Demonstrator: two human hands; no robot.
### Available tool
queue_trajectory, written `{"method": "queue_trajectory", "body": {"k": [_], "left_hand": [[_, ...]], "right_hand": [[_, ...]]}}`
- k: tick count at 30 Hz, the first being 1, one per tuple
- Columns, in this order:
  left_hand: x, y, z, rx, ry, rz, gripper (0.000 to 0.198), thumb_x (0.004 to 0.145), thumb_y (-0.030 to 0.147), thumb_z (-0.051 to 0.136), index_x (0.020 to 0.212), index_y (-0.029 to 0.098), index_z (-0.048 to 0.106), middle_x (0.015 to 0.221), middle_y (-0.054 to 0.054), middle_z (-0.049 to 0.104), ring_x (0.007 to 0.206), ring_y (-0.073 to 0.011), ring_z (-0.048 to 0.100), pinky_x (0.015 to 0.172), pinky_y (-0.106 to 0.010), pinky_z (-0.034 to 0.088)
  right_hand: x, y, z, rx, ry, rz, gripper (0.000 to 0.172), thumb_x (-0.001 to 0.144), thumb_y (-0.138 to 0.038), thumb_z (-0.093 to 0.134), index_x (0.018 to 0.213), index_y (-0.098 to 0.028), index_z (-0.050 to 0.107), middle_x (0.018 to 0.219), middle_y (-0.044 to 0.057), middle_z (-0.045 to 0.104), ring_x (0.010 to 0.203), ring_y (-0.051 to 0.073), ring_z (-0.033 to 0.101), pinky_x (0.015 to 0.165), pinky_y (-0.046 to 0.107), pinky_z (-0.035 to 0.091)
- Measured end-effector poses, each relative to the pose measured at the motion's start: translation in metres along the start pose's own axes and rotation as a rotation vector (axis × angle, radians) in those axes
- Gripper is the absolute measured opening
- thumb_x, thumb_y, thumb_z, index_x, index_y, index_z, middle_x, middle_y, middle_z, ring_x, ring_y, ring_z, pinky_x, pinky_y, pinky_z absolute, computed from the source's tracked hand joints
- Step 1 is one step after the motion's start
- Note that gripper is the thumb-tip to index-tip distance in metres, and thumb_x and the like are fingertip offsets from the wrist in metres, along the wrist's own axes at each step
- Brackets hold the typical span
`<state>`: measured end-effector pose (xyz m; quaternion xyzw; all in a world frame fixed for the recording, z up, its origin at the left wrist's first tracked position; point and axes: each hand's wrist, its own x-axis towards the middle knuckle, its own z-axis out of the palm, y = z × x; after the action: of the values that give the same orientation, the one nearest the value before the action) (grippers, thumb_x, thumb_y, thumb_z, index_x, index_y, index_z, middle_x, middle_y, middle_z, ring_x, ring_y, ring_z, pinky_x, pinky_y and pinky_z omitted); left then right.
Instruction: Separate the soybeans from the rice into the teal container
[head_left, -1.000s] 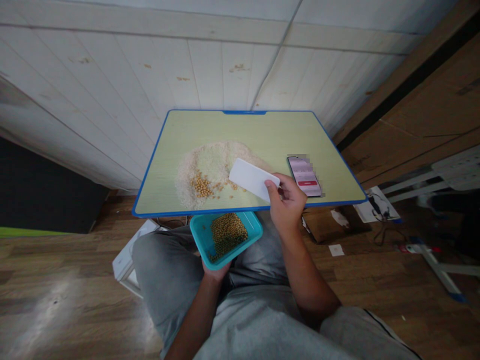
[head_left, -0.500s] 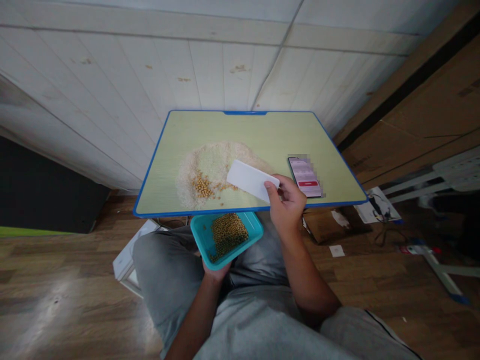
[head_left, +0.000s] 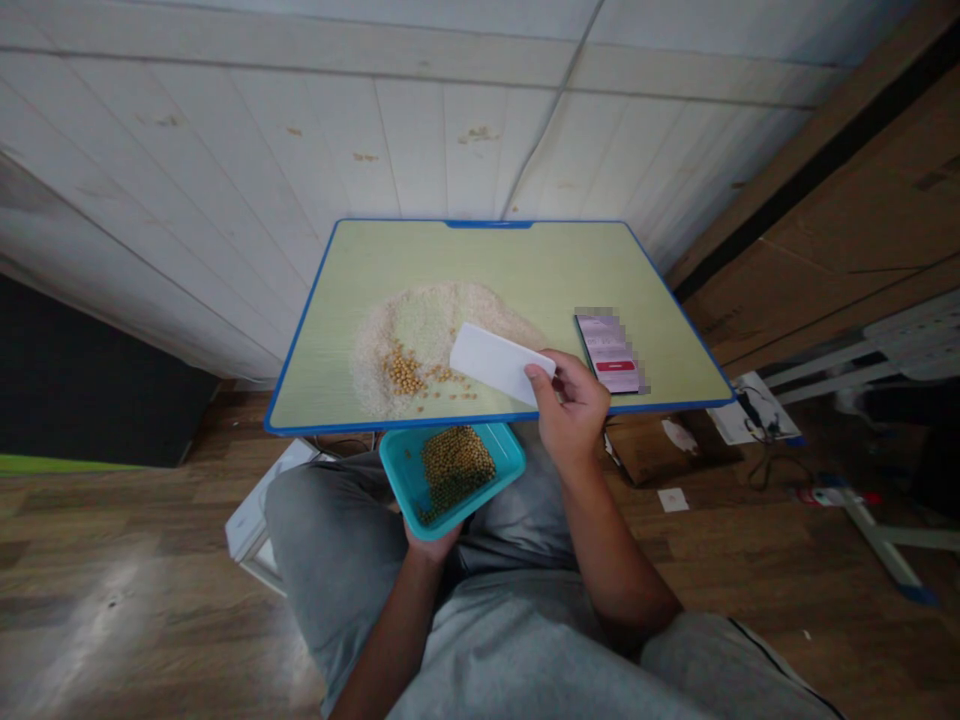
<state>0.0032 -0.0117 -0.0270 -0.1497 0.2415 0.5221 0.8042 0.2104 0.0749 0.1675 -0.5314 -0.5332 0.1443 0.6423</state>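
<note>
Dim light, glare on floor

Plain turquoise tub, white scraper

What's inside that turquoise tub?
The turquoise tub holds a heap of small round beans, tan to greenish. The heap hides the tub's floor beneath it, and anything below its top layer can't be seen.

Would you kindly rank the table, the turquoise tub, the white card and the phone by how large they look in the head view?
1. Table
2. Turquoise tub
3. White card and phone: too close to rank, as the right hand covers part of the card.
</note>
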Motion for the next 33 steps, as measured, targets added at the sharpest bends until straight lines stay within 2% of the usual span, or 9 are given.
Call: {"method": "queue_trajectory", "body": {"k": [5, 9, 12, 16, 19, 21, 24, 29, 33], "left_hand": [[-0.001, 0.0, 0.002, 0.009, 0.035, 0.016, 0.063, 0.113, 0.056, 0.028, 0.133, 0.031, 0.082, 0.148, -0.002, 0.077, 0.166, -0.022, 0.041, 0.14, -0.054, 0.015], [-0.002, 0.0, 0.005, 0.02, 0.059, 0.016, 0.064, 0.112, 0.055, 0.028, 0.126, 0.028, 0.085, 0.15, -0.004, 0.076, 0.17, -0.0236, 0.033, 0.14, -0.057, 0.014], [-0.002, -0.001, 0.006, 0.029, 0.044, 0.014, 0.062, 0.112, 0.057, 0.03, 0.128, 0.031, 0.084, 0.147, -0.004, 0.078, 0.168, -0.0253, 0.039, 0.14, -0.058, 0.016], [-0.001, 0.0, 0.004, 0.042, 0.012, 0.024, 0.059, 0.112, 0.056, 0.031, 0.136, 0.034, 0.081, 0.151, -0.001, 0.076, 0.167, -0.023, 0.041, 0.14, -0.056, 0.018], [0.001, 0.001, -0.002, 0.02, -0.006, 0.003, 0.062, 0.112, 0.056, 0.029, 0.133, 0.031, 0.082, 0.149, -0.002, 0.076, 0.166, -0.0232, 0.041, 0.14, -0.055, 0.015], [0.003, 0.001, -0.007, 0.0, -0.018, 0.006, 0.061, 0.112, 0.055, 0.029, 0.133, 0.033, 0.082, 0.146, -0.002, 0.078, 0.164, -0.0227, 0.046, 0.14, -0.054, 0.014], [0.005, 0.0, -0.015, -0.012, -0.026, 0.02, 0.059, 0.112, 0.055, 0.029, 0.141, 0.037, 0.077, 0.145, 0.0, 0.079, 0.159, -0.0215, 0.053, 0.14, -0.052, 0.016], [0.007, -0.001, -0.019, 0.002, -0.042, 0.056, 0.058, 0.113, 0.055, 0.033, 0.15, 0.034, 0.071, 0.15, -0.004, 0.076, 0.162, -0.0227, 0.049, 0.14, -0.054, 0.018], [0.008, 0.002, -0.023, -0.011, -0.124, -0.003, 0.062, 0.113, 0.056, 0.028, 0.142, 0.032, 0.077, 0.153, -0.004, 0.074, 0.165, -0.0238, 0.044, 0.141, -0.055, 0.011]], "right_hand": [[0.0, 0.0, 0.0, 0.058, -0.032, 0.01, 0.015, 0.096, -0.038, 0.075, 0.098, -0.024, 0.079, 0.089, 0.001, 0.081, 0.08, 0.018, 0.076, 0.071, 0.033, 0.063], [0.0, 0.0, 0.001, 0.083, -0.053, 0.03, 0.017, 0.093, -0.04, 0.076, 0.096, -0.024, 0.079, 0.088, 0.001, 0.081, 0.078, 0.018, 0.076, 0.07, 0.032, 0.064], [0.0, 0.0, 0.001, 0.071, -0.031, 0.038, 0.017, 0.094, -0.04, 0.075, 0.097, -0.024, 0.079, 0.088, 0.002, 0.081, 0.079, 0.019, 0.076, 0.07, 0.032, 0.064], [-0.001, 0.001, 0.0, 0.042, -0.05, 0.033, 0.018, 0.095, -0.041, 0.074, 0.097, -0.024, 0.079, 0.089, 0.002, 0.082, 0.08, 0.019, 0.076, 0.07, 0.033, 0.064], [-0.001, 0.001, 0.0, 0.066, -0.072, 0.02, 0.018, 0.095, -0.042, 0.075, 0.096, -0.024, 0.08, 0.089, 0.002, 0.081, 0.079, 0.019, 0.076, 0.071, 0.032, 0.064], [-0.001, 0.001, 0.0, 0.087, -0.047, 0.016, 0.017, 0.095, -0.04, 0.076, 0.097, -0.024, 0.079, 0.089, 0.002, 0.081, 0.079, 0.019, 0.076, 0.07, 0.032, 0.064], [-0.001, 0.002, 0.001, 0.079, -0.015, 0.024, 0.017, 0.095, -0.039, 0.075, 0.098, -0.023, 0.079, 0.089, 0.002, 0.081, 0.08, 0.019, 0.077, 0.07, 0.032, 0.064], [-0.002, 0.002, 0.001, 0.081, -0.054, 0.019, 0.017, 0.095, -0.04, 0.076, 0.097, -0.024, 0.08, 0.089, 0.001, 0.081, 0.079, 0.018, 0.076, 0.07, 0.032, 0.064], [-0.002, 0.003, 0.001, 0.107, -0.02, 0.004, 0.014, 0.095, -0.037, 0.077, 0.098, -0.023, 0.08, 0.088, 0.001, 0.081, 0.078, 0.018, 0.076, 0.07, 0.031, 0.062]]}}
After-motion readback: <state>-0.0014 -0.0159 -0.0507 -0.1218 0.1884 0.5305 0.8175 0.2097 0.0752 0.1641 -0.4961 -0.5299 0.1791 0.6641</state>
